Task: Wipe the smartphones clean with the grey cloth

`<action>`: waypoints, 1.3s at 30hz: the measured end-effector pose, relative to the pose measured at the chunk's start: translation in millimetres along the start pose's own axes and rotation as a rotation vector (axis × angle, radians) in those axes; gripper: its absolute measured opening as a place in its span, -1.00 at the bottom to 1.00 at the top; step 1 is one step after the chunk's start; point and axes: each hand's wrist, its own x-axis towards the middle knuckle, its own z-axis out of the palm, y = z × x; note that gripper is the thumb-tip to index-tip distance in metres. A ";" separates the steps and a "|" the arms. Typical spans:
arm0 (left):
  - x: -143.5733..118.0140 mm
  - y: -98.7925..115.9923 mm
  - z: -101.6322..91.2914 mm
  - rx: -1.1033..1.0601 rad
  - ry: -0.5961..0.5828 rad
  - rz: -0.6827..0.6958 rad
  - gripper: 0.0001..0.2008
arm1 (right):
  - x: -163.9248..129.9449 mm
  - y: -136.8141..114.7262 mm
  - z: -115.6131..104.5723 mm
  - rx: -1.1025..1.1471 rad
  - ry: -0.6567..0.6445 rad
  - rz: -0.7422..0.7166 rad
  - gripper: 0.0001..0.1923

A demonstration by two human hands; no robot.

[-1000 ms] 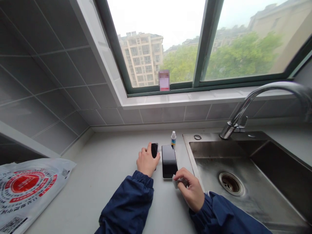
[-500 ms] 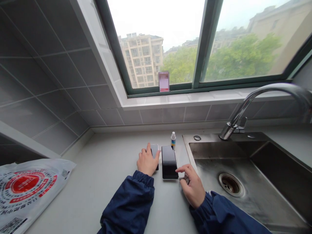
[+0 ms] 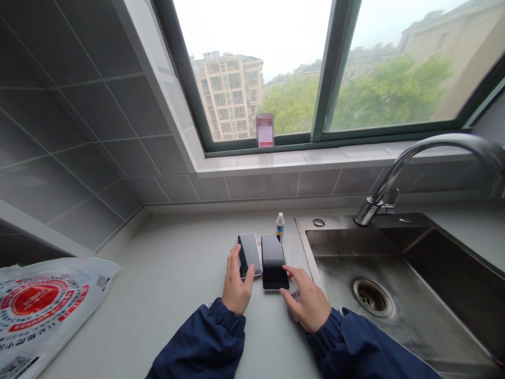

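Two flat devices with dark glossy screens lie side by side on the white counter. The left one is a phone (image 3: 251, 253) with a light rim, slightly askew. My left hand (image 3: 236, 287) is at its lower left, fingers apart, with fingertips at the left edge and the thumb over the lower part. A larger black device (image 3: 272, 263), like a big phone or small tablet, lies to the right. My right hand (image 3: 310, 300) has its index finger at that device's right edge and its thumb by the bottom corner, the two apart. Something greyish is partly hidden under the right palm.
A small white spray bottle (image 3: 280, 225) stands behind the black device. To the right is a steel sink (image 3: 310, 247) with a curved faucet (image 3: 398, 163). A printed plastic bag (image 3: 79, 273) lies at the left. A tiled wall and window stand behind the counter (image 3: 177, 252).
My left hand has drawn back toward me, uncovering the phone, which now sits more askew. The right hand's thumb has moved to the black device's lower corner.
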 end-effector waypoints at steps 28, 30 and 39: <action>-37.2 24.1 16.9 -0.174 -0.296 0.395 -0.41 | 19.3 3.0 1.4 0.473 -0.060 0.288 -0.66; -36.6 22.0 18.5 -0.179 -0.268 0.367 -0.47 | 18.5 4.2 0.6 0.477 -0.047 0.310 -0.64; -37.2 23.4 17.7 -0.397 -0.326 0.166 -0.30 | 18.6 5.3 -7.2 0.491 0.012 0.297 -0.60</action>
